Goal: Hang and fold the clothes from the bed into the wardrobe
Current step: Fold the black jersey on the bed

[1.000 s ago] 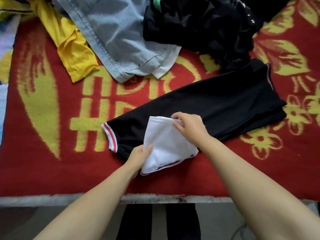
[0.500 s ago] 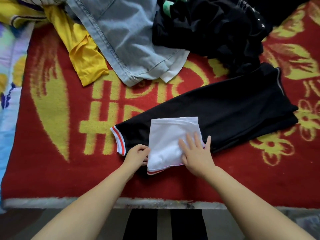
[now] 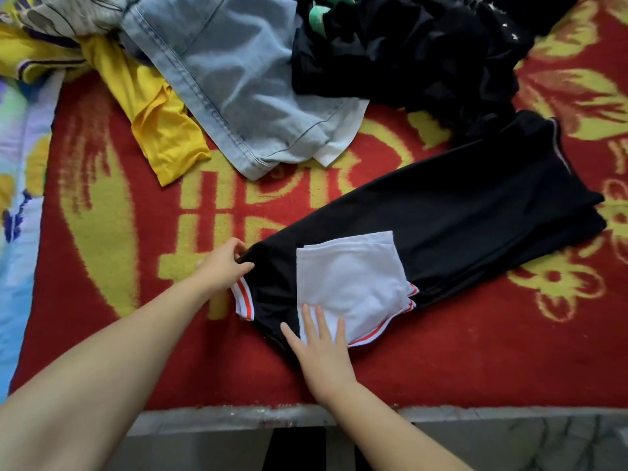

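Red blanket (image 3: pixel 407 368): black garment (image 3: pixel 458 212) lengthwise up-right.

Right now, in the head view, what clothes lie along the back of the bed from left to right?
Yellow jersey garment → pale blue denim piece → crumpled black clothing heap.

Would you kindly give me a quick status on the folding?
Left hand pinching black garment edge. Right hand flat on its white panel. Jeans, yellow top still unfolded behind.
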### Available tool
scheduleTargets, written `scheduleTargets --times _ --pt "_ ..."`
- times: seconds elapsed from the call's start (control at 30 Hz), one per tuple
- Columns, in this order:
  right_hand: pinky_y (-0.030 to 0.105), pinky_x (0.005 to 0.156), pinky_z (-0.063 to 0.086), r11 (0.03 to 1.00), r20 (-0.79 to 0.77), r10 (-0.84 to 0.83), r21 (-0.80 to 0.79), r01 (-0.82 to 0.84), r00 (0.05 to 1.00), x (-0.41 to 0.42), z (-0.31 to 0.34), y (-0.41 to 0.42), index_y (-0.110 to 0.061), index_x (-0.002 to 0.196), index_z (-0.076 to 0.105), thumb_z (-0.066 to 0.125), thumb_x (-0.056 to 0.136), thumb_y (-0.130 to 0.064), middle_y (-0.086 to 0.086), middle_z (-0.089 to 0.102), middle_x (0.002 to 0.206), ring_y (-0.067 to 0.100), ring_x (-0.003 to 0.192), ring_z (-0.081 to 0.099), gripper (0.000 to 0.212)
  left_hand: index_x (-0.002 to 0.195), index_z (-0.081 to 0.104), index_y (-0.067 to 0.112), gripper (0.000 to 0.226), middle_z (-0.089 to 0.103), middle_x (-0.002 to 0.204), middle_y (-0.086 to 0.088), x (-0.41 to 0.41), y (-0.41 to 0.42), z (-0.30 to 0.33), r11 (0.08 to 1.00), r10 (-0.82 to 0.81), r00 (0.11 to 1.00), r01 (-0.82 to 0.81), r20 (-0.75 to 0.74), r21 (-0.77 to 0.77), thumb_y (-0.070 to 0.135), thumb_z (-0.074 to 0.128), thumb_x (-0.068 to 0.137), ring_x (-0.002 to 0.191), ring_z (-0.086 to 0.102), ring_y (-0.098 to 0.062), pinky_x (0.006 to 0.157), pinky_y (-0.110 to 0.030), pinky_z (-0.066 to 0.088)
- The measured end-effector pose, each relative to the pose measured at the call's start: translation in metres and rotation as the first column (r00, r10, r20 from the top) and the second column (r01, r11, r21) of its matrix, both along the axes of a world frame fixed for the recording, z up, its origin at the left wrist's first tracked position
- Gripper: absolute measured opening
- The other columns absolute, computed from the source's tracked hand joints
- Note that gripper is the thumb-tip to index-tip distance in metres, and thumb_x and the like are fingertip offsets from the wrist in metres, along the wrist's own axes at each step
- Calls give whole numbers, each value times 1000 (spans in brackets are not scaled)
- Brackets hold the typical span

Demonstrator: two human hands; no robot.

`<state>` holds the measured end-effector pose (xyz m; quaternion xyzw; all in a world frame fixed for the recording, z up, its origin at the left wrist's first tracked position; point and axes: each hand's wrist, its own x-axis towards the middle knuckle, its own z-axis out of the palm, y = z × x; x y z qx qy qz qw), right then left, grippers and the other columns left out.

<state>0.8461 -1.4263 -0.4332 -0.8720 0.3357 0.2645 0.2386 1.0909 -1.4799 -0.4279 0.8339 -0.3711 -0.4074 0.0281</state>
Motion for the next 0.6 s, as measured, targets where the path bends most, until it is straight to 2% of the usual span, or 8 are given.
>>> scheduleTargets --times 0.07,0.13,0.2,0.27,0.33,0.4,0.47,0.6 --pt "61 113 1 998 75 -48 44 45 996 -5 5 -8 -25 153 9 40 93 -3 14 0 160 33 148 -1 71 105 63 10 21 68 103 -5 0 -7 10 995 98 972 -91 -213 41 26 62 92 90 61 -19 80 -33 45" --pt "47 116 11 962 268 -243 189 197 932 -14 18 -21 -24 152 20 47 89 -2 8 23 156 24 144 20 71 106 67 9 22 70 105 -6 -5 -20 31 972 235 898 -224 -372 74 25 61 93 90 64 -18 75 -29 46" --pt "27 112 26 822 423 -541 447 353 727 -33 41 -34 -24 147 33 51 84 1 2 42 145 18 132 39 70 106 66 8 21 72 102 -7 -21 -42 60 946 314 819 -311 -480 90 24 61 93 88 68 -19 72 -28 50" --pt "12 99 34 686 448 -718 583 434 533 -48 61 -43 -32 141 35 53 82 3 -3 52 133 11 119 49 72 93 63 8 13 70 85 -10 -37 -67 83 922 359 752 -377 -553 86 21 61 92 74 68 -21 69 -30 52" --pt "12 94 38 587 486 -807 592 552 336 -73 76 -59 -33 141 34 56 82 3 -7 54 128 11 114 53 72 76 55 12 18 58 64 -8 -66 -103 104 903 383 716 -424 -584 72 19 59 93 52 60 -18 57 -26 50" --pt "14 98 40 487 536 -830 559 671 155 -96 83 -81 -22 143 39 57 84 5 -5 55 131 10 117 54 67 74 53 13 20 56 58 -4 -98 -140 117 883 404 661 -463 -632 79 18 56 94 52 58 -16 54 -25 50" --pt "3 92 37 357 544 -839 539 763 9 -129 85 -108 -21 141 42 56 87 4 -2 56 129 2 114 53 61 74 51 16 21 56 55 1 -142 -178 124 876 397 597 -474 -697 92 17 54 95 53 56 -12 50 -22 48" --pt "-6 80 30 229 464 -886 492 840 -30 -183 69 -160 -22 139 45 54 92 -5 -11 53 122 8 117 50 51 84 53 15 12 58 74 -1 -212 -230 116 872 360 545 -484 -757 66 16 51 96 64 59 -13 58 -24 50"
